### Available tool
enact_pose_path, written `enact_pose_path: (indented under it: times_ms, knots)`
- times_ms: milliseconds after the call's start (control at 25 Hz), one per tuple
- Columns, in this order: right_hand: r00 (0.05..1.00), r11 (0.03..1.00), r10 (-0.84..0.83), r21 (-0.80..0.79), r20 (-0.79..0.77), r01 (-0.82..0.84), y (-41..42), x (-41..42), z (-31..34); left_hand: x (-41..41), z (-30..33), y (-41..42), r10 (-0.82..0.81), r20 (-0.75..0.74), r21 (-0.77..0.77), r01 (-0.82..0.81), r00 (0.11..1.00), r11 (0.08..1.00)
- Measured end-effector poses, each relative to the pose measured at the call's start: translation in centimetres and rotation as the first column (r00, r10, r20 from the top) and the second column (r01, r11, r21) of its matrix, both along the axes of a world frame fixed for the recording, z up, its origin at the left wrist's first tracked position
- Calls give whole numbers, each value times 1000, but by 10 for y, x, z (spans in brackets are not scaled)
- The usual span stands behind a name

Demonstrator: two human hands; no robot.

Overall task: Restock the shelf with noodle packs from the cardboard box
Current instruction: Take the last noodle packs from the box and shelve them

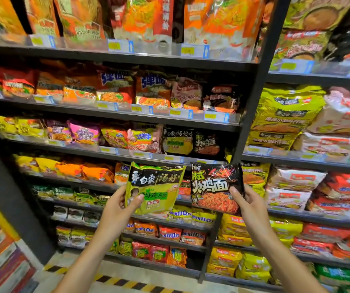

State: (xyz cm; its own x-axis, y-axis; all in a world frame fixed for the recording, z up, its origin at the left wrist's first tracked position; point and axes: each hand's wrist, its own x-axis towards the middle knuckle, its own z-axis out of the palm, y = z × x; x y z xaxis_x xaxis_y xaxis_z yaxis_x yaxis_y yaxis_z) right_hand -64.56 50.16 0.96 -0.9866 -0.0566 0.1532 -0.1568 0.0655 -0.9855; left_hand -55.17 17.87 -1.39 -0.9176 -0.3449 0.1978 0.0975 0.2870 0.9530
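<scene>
Each pack wants to go to its own kind, and the matches sit side by side on the shelf (pixel 191 159) just above the hands, right of centre in the frame: the green-and-black facing (pixel 178 140) and the black fire-noodle facing (pixel 206 142); I'd lift each pack straight up, set it upright in front of its twin with the print outward, and clear the price-tag strip (pixel 170 158) along the shelf edge so nothing snags; placing one at a time looks safer than both at once

The left hand (pixel 117 205) holds the green pack (pixel 155 187) by its lower left corner, thumb on the front and fingers behind; the right hand (pixel 248 203) pinches the black pack (pixel 216 187) at its lower right corner in the same way; both packs hang in the centre of the frame, edges nearly touching, in front of a lower shelf; they are flat, glossy pillow bags, lightly crinkled, the green one tilted a little; the cardboard box is not in view
</scene>
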Motion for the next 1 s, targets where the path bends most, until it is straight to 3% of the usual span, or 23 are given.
enact_pose_path:
  times_ms: [400, 600, 1000]
  knots:
    - [1000, 1000, 1, -15, -23, -1, -39, -146, -17, -153, 1, -27, 58, 19, -78, -56, 998, 995]
    - [998, 997, -65, -45, -1, 65, -53, -164, -18, -203, -11, -31, 7, 1, -43, -7, 1000, 999]
    - [982, 979, -184, -91, -39, 180, -71, -203, -23, -299, -7, -27, -53, -174, -72, 41, 983, 997]
